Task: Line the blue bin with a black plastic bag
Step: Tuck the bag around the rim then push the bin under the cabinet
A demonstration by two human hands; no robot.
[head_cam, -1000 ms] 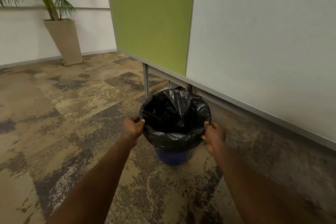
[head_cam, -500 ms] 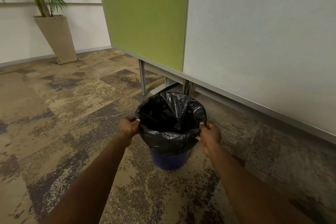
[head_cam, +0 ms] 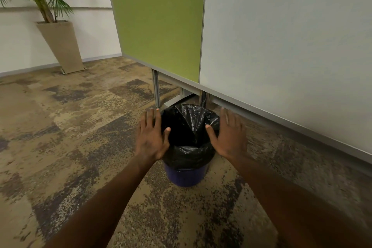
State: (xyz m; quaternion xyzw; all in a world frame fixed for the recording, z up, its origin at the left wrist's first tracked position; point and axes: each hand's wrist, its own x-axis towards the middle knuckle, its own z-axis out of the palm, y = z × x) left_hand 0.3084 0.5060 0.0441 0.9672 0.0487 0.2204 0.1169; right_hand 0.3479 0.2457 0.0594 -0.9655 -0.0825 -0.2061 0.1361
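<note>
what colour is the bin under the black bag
Blue; the bin shows below the black bag in the head view.

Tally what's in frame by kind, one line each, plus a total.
Hands: 2, left hand and right hand, both open
Blue bin: 1
Black plastic bag, folded over the bin's rim: 1
Potted plant: 1
Partition panels: 2, green panel and white panel
Total: 7
</note>
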